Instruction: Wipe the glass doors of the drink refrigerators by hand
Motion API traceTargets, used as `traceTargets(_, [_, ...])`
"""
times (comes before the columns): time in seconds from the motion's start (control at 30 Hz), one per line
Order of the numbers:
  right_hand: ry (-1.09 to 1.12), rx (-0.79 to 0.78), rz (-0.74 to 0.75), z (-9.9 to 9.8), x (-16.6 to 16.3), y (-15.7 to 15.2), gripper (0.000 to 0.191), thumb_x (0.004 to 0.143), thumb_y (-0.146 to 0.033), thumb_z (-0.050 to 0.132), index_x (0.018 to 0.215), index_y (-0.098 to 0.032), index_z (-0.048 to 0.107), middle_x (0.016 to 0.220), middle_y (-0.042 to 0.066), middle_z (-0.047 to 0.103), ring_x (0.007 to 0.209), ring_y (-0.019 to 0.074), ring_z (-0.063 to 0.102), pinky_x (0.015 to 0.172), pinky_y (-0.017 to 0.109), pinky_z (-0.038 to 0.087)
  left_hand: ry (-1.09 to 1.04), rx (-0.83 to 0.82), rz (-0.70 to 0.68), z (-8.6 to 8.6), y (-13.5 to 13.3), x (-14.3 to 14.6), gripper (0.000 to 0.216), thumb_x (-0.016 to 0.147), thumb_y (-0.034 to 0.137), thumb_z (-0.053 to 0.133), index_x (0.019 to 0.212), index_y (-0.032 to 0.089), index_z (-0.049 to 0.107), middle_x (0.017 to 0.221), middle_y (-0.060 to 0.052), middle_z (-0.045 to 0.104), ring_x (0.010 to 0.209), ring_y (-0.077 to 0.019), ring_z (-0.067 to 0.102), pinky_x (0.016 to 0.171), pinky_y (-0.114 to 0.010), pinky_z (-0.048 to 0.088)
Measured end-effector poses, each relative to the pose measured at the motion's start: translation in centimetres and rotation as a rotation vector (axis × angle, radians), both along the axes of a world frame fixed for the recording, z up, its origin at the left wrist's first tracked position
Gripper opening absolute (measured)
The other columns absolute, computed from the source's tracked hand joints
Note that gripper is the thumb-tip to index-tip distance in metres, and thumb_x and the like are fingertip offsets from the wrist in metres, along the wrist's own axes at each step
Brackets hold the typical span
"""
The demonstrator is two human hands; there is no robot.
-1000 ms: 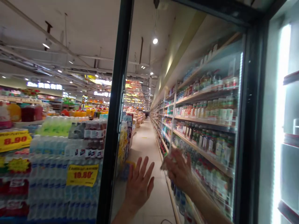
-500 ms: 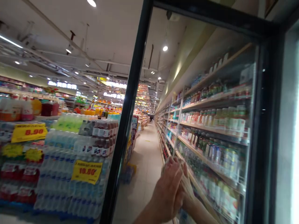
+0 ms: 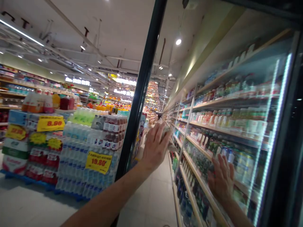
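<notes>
The left hand (image 3: 155, 145) presses a pale cloth (image 3: 170, 144) on the glass door (image 3: 227, 56), near its left edge — fingers close together, the cloth mostly hidden and blurry. The right hand (image 3: 221, 180) lies lower down, fingers spread, probably flat on the glass.

We record the clear glass door (image 3: 213, 63) as glossy, its black door frame (image 3: 144, 88) satin. The crumpled pale cloth (image 3: 172, 145) looks soft; the shrink-wrapped bottle packs (image 3: 94, 142), shiny plastic.
</notes>
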State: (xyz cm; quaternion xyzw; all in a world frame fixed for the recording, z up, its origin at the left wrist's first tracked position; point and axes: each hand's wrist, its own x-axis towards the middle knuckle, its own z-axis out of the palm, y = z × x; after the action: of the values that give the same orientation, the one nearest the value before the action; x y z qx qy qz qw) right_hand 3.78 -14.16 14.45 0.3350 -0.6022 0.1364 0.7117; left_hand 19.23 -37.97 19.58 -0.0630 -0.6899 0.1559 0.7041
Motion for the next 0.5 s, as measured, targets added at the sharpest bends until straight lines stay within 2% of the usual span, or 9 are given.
traceTargets(0.03, [-0.004,-0.005,0.001,-0.1,0.0,0.0,0.063,0.086,-0.024,0.043,0.144,-0.024,0.019,0.15,0.008,0.024,0.137,0.0269,0.025,0.109,0.053,0.022,-0.057,-0.094,-0.006,-1.9,-0.1,0.4,0.037,0.086,0.025,0.048,0.121,0.016,0.05,0.143,-0.011,0.037,0.138,-0.026,0.016,0.11,-0.042,0.023])
traceTargets(0.1, [-0.015,-0.009,-0.001,-0.1,0.0,0.1,0.063,0.086,-0.024,0.044,0.144,-0.024,0.019,0.149,0.009,0.025,0.136,0.0275,0.026,0.108,0.053,0.023,-0.252,-0.446,-0.041,-5.5,0.1,1.0,0.031,0.088,0.03,0.043,0.115,0.02,0.056,0.143,-0.003,0.037,0.137,-0.0191,0.023,0.111,-0.032,0.022])
traceTargets(0.13, [-0.018,-0.006,0.0,-0.2,-0.1,0.2,0.063,0.086,-0.024,0.044,0.144,-0.024,0.019,0.149,0.008,0.025,0.136,0.0274,0.026,0.108,0.053,0.023,-0.344,-0.586,-0.03,-6.5,0.2,1.1,0.033,0.089,0.029,0.041,0.117,0.02,0.055,0.144,-0.001,0.036,0.135,-0.0167,0.026,0.111,-0.028,0.022])
traceTargets(0.17, [-0.02,-0.001,0.001,-0.2,-0.1,0.3,0.064,0.086,-0.024,0.045,0.144,-0.025,0.019,0.149,0.008,0.025,0.136,0.0272,0.027,0.109,0.053,0.023,-0.396,-0.648,-0.021,-6.5,0.1,1.0,0.035,0.09,0.029,0.038,0.12,0.02,0.053,0.144,0.001,0.036,0.134,-0.0152,0.028,0.11,-0.027,0.023])
traceTargets(0.23, [-0.015,0.001,0.001,-0.2,-0.1,0.3,0.063,0.086,-0.024,0.044,0.144,-0.025,0.019,0.149,0.008,0.024,0.136,0.027,0.027,0.109,0.052,0.024,-0.398,-0.579,0.01,-4.2,-0.3,0.8,0.041,0.09,0.024,0.036,0.13,0.021,0.044,0.145,0.002,0.035,0.133,-0.0146,0.03,0.109,-0.028,0.024])
traceTargets(0.3, [-0.016,-0.013,0.005,-0.2,0.0,0.2,0.064,0.086,-0.024,0.044,0.144,-0.026,0.018,0.15,0.007,0.024,0.136,0.0274,0.027,0.108,0.053,0.024,-0.354,-0.341,0.089,-0.4,-1.0,0.5,0.045,0.089,0.017,0.034,0.135,0.018,0.037,0.145,-0.004,0.035,0.134,-0.0173,0.028,0.109,-0.034,0.024])
traceTargets(0.37, [-0.025,-0.02,0.001,-0.2,0.0,0.1,0.065,0.086,-0.024,0.044,0.144,-0.027,0.017,0.15,0.007,0.024,0.135,0.0279,0.028,0.108,0.054,0.024,-0.349,-0.301,0.1,1.7,-1.3,0.4,0.044,0.09,0.016,0.032,0.134,0.016,0.037,0.145,-0.007,0.035,0.135,-0.0176,0.026,0.109,-0.037,0.024])
traceTargets(0.43, [-0.019,-0.016,0.003,-0.2,0.0,0.0,0.065,0.085,-0.023,0.044,0.144,-0.027,0.017,0.15,0.007,0.023,0.136,0.0278,0.027,0.108,0.054,0.024,-0.349,-0.354,0.083,1.2,-1.2,0.5,0.04,0.091,0.021,0.033,0.129,0.019,0.043,0.143,-0.003,0.038,0.135,-0.0146,0.026,0.109,-0.033,0.025])
traceTargets(0.5, [-0.006,-0.003,0.007,-0.2,-0.1,0.0,0.066,0.085,-0.023,0.045,0.144,-0.026,0.017,0.15,0.007,0.022,0.136,0.0274,0.026,0.108,0.053,0.024,-0.352,-0.527,0.041,-0.5,-1.2,1.0,0.035,0.091,0.027,0.036,0.123,0.024,0.05,0.141,0.003,0.04,0.134,-0.0106,0.026,0.109,-0.026,0.024])
